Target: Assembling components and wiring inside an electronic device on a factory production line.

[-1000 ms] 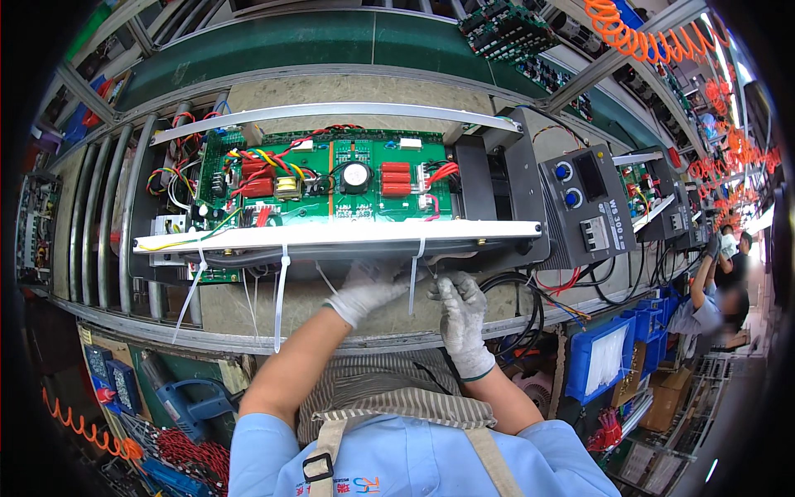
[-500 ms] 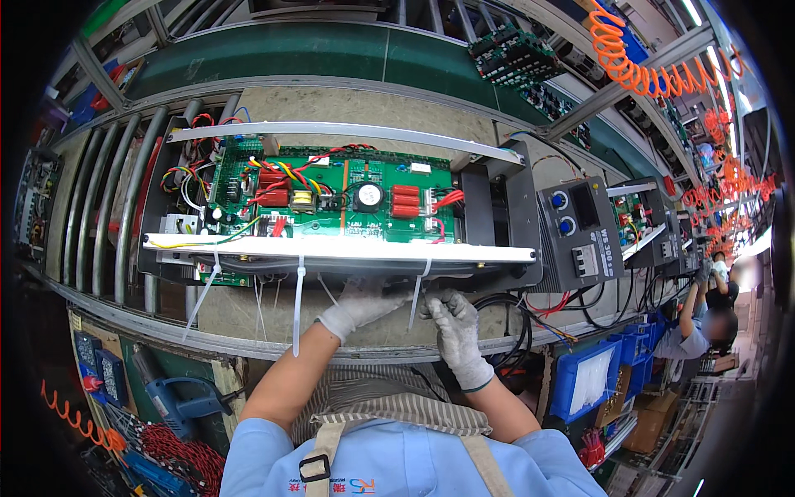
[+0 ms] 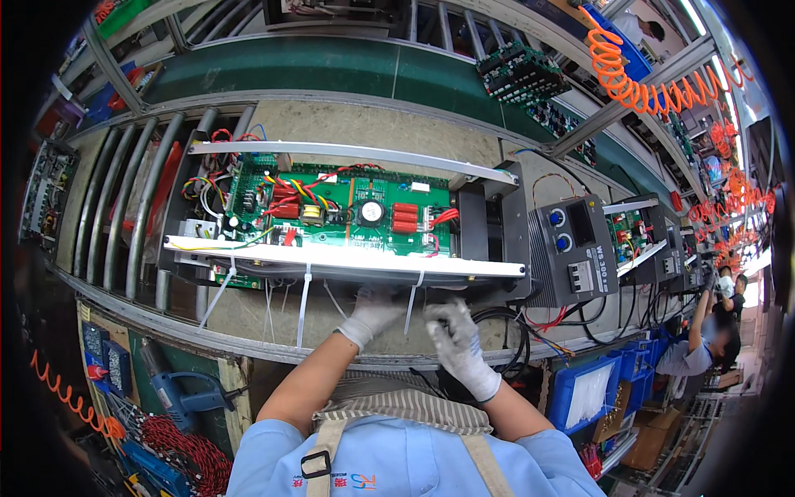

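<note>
An open-topped electronic unit (image 3: pixel 348 264) with a green circuit board (image 3: pixel 356 217) lies on its base in front of me. White cable ties (image 3: pixel 304 308) hang from its near white rail, their tails loose. My left hand (image 3: pixel 374 315), in a pale glove, reaches under the near edge among dark cables; its fingers are blurred and partly hidden there. My right hand (image 3: pixel 464 348), gloved too, is just right of the rightmost cable tie (image 3: pixel 412 305) and apart from it. Its fingers are loosely bent, slightly smeared, with a gap between them and nothing visible inside.
To the right stands a grey control panel (image 3: pixel 575 248) with blue knobs, with black cables (image 3: pixel 517 327) below. Metal rollers (image 3: pixel 132 207) lie left. A blue power tool (image 3: pixel 186 398) rests lower left; a blue bin (image 3: pixel 584 393) of white strips stands lower right. Orange coiled hoses (image 3: pixel 617 70) hang upper right.
My right hand has drawn back from the rightmost cable tie, and its fingers have loosened from a pinch. My left hand stays under the unit's edge. The whole view has shifted slightly.
</note>
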The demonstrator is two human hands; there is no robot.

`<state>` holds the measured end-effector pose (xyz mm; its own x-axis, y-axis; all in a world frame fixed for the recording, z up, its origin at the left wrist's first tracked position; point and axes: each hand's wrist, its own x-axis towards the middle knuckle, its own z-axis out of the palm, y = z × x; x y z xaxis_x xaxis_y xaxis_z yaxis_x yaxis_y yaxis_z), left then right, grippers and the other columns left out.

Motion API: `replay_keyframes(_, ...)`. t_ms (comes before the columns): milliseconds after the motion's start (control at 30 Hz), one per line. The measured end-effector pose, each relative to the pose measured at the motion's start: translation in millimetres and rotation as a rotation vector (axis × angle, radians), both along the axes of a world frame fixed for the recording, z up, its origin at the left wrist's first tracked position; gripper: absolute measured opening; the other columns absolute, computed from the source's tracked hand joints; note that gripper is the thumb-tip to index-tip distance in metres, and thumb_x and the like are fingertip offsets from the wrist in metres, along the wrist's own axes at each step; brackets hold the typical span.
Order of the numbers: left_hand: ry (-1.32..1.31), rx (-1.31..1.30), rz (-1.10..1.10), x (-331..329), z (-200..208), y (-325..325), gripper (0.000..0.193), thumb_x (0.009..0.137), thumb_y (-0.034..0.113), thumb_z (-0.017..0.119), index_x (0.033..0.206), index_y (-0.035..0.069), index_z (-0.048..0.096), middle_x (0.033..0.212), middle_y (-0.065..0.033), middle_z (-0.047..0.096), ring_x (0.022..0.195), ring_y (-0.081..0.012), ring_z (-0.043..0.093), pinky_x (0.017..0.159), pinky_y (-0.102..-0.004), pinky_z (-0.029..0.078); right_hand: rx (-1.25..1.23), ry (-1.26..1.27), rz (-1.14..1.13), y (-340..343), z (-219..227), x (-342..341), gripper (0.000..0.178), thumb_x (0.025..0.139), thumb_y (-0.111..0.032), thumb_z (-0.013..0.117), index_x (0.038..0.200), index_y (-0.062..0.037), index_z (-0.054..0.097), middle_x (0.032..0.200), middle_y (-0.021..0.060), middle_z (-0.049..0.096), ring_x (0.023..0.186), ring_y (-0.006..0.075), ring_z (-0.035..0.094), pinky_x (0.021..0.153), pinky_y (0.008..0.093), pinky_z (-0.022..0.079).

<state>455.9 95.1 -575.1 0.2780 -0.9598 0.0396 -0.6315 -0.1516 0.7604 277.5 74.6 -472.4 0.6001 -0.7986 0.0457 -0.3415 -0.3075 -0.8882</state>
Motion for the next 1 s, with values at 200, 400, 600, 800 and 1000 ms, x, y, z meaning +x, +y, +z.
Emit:
replay_keyframes(200, -0.126, 0.101, -0.042, -2.7, -20.4, -9.0, 0.048, 0.084, 0.046, 0.066, 0.117, 0.011, 0.064, 0.113, -0.0136, 0.066, 0.107, -0.0323, 0.061, 0.093, -0.0442, 0.047, 1.018, -0.521, -0.437, 10.1, -9.6, 14.8, 0.012, 0.097, -0.019, 0.058, 0.099, -0.0103, 0.049, 0.088, 0.0023, 0.056, 0.053, 0.0048, 0.036, 0.048, 0.0214, 0.031)
replay_keyframes(400, -0.314, 0.101, -0.176, -4.9, -2.4, 4.2, 0.028, 0.084, 0.029, 0.061, 0.103, 0.009, 0.066, 0.100, -0.0158, 0.067, 0.091, -0.0361, 0.065, 0.079, -0.0433, 0.052, 1.071, -0.354, -0.215, 13.2, 53.7, 18.1, 0.018, 0.097, -0.025, 0.057, 0.105, -0.0096, 0.053, 0.079, -0.0015, 0.050, 0.059, 0.0068, 0.043, 0.053, 0.0208, 0.036)
replay_keyframes(600, 0.225, -0.186, 0.481, 50.8, 74.7, 134.5, 0.027, 0.090, 0.020, 0.063, 0.111, 0.003, 0.063, 0.104, -0.0125, 0.069, 0.088, -0.0238, 0.067, 0.072, -0.0374, 0.053, -0.440, -0.075, -0.505, -60.1, 114.1, -58.6, 0.043, 0.100, -0.036, 0.048, 0.114, 0.0031, 0.057, 0.111, 0.0138, 0.062, 0.103, 0.0225, 0.059, 0.092, 0.0342, 0.045)
replay_keyframes(800, 0.308, -0.511, 1.023, 153.1, 96.8, 125.8, 0.045, 0.101, 0.033, 0.051, 0.131, 0.001, 0.046, 0.115, -0.0075, 0.055, 0.088, -0.0149, 0.054, 0.080, -0.0290, 0.045, -0.054, 0.238, -0.256, -103.3, 69.1, -92.0, 0.045, 0.104, -0.042, 0.038, 0.086, -0.0042, 0.055, 0.078, 0.0019, 0.051, 0.074, 0.0146, 0.044, 0.067, 0.0328, 0.039)
replay_keyframes(1000, 0.194, -0.690, 0.753, 232.9, 111.8, 26.5, 0.040, 0.100, 0.020, 0.050, 0.133, -0.002, 0.044, 0.127, -0.0188, 0.054, 0.115, -0.0270, 0.053, 0.099, -0.0380, 0.042, -0.103, 0.342, -0.414, 8.0, 77.6, -65.4, 0.043, 0.104, -0.031, 0.037, 0.074, -0.0024, 0.048, 0.067, 0.0020, 0.040, 0.064, 0.0144, 0.038, 0.054, 0.0365, 0.033)
